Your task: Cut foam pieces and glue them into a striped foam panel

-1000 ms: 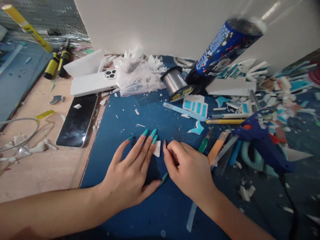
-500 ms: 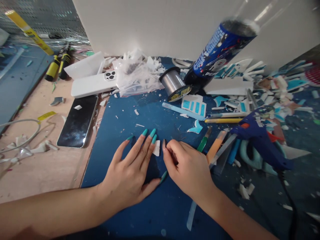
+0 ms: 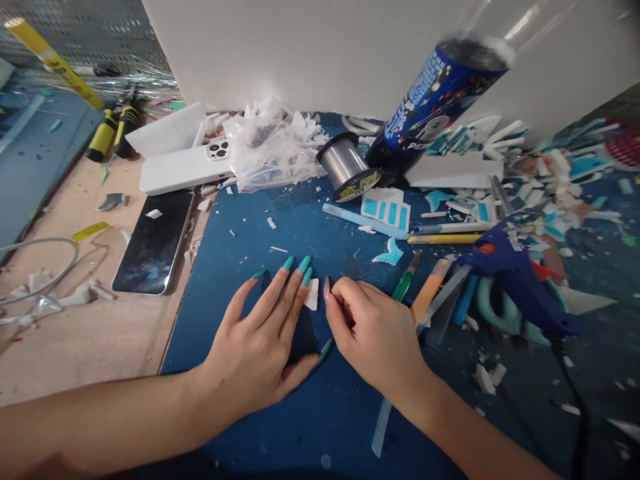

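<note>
My left hand (image 3: 265, 333) lies palm down on the blue work mat (image 3: 240, 233), its fingers stretched out. Its fingertips, with long teal nails, rest against the left edge of a small white piece (image 3: 313, 295) and partly cover it. Just right of that piece, my right hand (image 3: 375, 327) is closed, thumb against the curled fingers. Whatever it may hold is hidden inside the fist. A green-handled tool (image 3: 406, 279) and an orange strip (image 3: 430, 292) lie beside its knuckles.
A blue glue gun (image 3: 520, 280) lies at the right among scraps. Behind stand a tilted Pepsi bottle (image 3: 425, 97) and a spool of clear line (image 3: 346, 167). At the left are a phone (image 3: 154, 247), a white phone case (image 3: 180, 168) and yellow-black pliers (image 3: 115, 130).
The whole view has shifted very slightly. Both hands keep the same pose around the small white piece.
</note>
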{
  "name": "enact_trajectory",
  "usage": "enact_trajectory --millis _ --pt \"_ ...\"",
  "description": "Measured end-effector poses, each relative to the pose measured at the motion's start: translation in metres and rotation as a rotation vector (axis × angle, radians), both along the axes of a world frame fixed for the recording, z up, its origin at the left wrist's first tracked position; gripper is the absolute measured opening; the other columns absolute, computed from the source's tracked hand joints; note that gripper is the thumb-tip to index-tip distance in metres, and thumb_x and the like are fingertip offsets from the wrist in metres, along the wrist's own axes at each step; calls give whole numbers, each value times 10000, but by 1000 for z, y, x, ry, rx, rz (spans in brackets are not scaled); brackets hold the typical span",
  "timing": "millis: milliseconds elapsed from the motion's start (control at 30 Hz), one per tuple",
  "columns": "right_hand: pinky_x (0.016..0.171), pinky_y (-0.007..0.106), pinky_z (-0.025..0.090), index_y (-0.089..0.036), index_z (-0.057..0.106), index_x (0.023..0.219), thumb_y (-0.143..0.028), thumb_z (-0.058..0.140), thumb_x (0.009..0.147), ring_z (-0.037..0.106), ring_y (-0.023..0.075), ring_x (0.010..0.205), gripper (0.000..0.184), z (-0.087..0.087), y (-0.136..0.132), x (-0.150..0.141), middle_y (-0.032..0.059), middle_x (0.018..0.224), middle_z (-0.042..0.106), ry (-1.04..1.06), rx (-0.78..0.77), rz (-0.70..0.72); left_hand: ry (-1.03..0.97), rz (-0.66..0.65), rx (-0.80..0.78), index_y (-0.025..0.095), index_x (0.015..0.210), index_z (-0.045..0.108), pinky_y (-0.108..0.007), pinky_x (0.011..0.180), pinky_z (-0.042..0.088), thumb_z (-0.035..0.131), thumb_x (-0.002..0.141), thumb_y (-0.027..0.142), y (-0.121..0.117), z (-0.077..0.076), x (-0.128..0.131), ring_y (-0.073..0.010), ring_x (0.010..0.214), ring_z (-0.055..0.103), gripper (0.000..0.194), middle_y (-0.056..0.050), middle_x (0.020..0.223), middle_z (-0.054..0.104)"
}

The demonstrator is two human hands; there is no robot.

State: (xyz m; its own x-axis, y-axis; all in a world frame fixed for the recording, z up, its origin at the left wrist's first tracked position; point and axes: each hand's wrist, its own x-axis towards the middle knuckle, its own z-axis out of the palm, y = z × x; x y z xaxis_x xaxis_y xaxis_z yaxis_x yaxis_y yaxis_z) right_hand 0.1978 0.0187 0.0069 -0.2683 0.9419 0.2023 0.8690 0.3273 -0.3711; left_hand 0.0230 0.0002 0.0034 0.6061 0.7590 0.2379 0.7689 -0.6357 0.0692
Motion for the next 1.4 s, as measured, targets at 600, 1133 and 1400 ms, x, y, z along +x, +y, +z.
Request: enact_trajectory --millis 600,1133,1400 --pt "445 214 252 -179 440 627 -180 443 871 440 89 461 244 0 -1 1 -25 524 465 -1 -14 8 14 -12 -2 49 1302 484 -434 1078 206 376 897 479 0 -1 -1 -258 1299 402 600 -121 1387 448" --pt "462 218 265 -184 447 633 -189 424 876 443 92 477 245 1 0 1 -27 528 474 -4 -28 18 16 -15 0 42 1298 487 -426 1092 192 367 904 469 0 0 -2 -258 1293 409 593 -124 1382 457" --pt "458 217 263 -185 450 628 -188 423 875 439 92 469 249 2 1 0 -26 527 472 -3 -30 16 20 -14 -13 40 1300 486 -426 1091 189 371 904 467 1 1 -1 -262 1295 406 593 -124 1383 454"
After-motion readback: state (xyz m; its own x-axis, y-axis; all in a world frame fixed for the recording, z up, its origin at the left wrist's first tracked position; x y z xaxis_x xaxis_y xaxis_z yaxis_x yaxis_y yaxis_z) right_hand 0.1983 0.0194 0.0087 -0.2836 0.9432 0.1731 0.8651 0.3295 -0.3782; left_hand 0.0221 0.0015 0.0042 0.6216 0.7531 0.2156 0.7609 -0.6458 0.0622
